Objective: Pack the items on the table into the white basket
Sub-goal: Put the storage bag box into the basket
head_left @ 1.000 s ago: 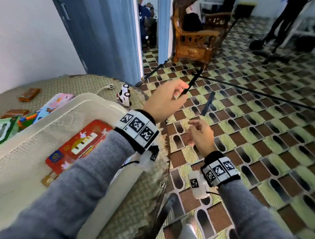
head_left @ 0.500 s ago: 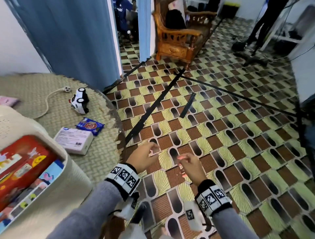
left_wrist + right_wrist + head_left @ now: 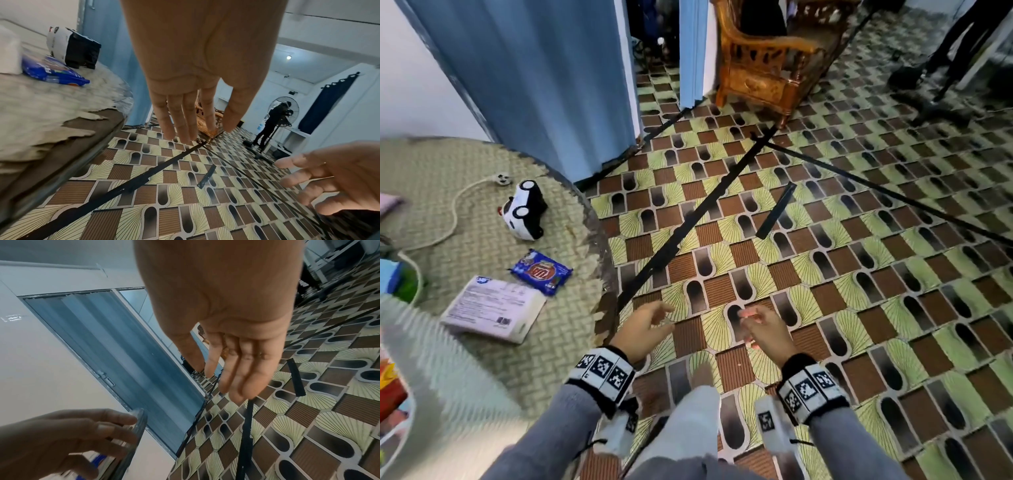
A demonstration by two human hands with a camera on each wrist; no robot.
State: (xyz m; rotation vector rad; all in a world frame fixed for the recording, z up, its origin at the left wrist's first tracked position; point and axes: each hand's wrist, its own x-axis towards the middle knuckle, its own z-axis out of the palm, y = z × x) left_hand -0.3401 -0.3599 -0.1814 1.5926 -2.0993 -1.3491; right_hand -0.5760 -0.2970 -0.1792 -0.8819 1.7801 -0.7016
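The round table sits on the person's left, and the white basket is at its near edge, blurry, so things can go in with a short reach. Three things are not yet packed. The flat white box lies nearest the basket. The blue snack pack lies just beside it, touching or nearly so. The little black-and-white toy car rests on its side farther back. Both hands hang over the floor, off the table. The left hand has a loose grip on nothing, fingers relaxed. The right hand is loose and holds nothing too. Likely they are free to grab the next thing.
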